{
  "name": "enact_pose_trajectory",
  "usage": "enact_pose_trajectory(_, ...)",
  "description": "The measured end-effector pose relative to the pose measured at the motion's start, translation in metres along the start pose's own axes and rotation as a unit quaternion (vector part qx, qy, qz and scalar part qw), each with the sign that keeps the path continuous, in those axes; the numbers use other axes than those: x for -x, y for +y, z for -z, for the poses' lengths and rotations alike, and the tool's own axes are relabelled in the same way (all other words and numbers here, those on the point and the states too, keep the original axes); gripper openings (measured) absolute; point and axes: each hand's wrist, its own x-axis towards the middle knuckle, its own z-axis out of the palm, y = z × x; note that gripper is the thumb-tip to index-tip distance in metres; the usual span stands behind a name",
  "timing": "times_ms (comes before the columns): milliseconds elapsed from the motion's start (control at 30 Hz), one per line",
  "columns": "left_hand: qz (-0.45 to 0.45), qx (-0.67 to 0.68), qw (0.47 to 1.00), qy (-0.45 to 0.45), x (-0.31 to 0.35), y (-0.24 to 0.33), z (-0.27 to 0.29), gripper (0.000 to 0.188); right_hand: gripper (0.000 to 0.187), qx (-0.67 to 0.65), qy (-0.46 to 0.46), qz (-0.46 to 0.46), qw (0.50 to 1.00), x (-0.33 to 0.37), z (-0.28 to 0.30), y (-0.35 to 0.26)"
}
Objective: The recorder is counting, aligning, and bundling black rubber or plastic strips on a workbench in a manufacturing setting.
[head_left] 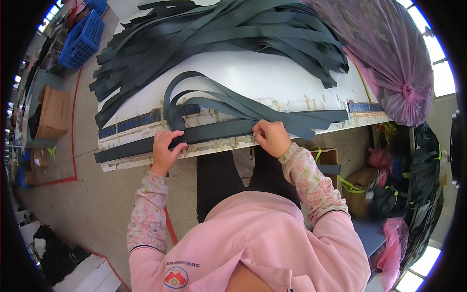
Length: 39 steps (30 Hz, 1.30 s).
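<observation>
A long dark grey-green fabric strip lies along the near edge of the white table. My left hand rests on it, thumb and forefinger spread apart across its surface. My right hand is closed in a pinch at the strip's near edge, further right; the fingertips are partly hidden. Behind the hands, more strips of the same material curve up in loops and come down to the right of my right hand. Their flat ends reach toward the table's right side.
A big heap of dark strips covers the table's far part. At the right stands a bulging pink plastic bag. Below the table's right side are boxes and bags. Off to the left are a blue crate and a cardboard box.
</observation>
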Motion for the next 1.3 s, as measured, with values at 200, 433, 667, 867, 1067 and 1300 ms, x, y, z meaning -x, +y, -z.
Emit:
enact_pose_trajectory(200, -0.007, 0.007, 1.0, 0.0, -0.002, 0.001, -0.003, 0.032, 0.014, -0.22, 0.011, -0.098, 0.97, -0.004, 0.017, -0.035)
enact_pose_trajectory(433, -0.007, 0.039, 0.999, 0.028, 0.003, -0.003, -0.007, 0.024, 0.054, -0.344, -0.352, -0.009, 0.871, -0.029, -0.063, -0.085)
enact_pose_trajectory(667, -0.039, -0.028, 0.999, 0.012, 0.014, -0.018, 0.002, 0.031, 0.033, -0.279, -0.077, 0.047, 0.956, -0.076, -0.102, -0.117)
enact_pose_trajectory(867, -0.011, -0.001, 1.0, 0.011, -0.006, -0.002, -0.008, 0.029, 0.014, -0.22, -0.104, -0.019, 0.97, -0.058, -0.101, -0.1)
enact_pose_trajectory(1067, 0.014, 0.007, 1.0, 0.023, 0.008, -0.006, -0.001, 0.033, 0.012, -0.163, -0.096, 0.052, 0.981, -0.055, -0.11, -0.116)
enact_pose_trajectory(1300, 0.011, 0.005, 1.0, 0.027, 0.008, -0.008, -0.004, 0.034, 0.012, -0.138, -0.113, -0.006, 0.984, -0.055, -0.112, -0.124)
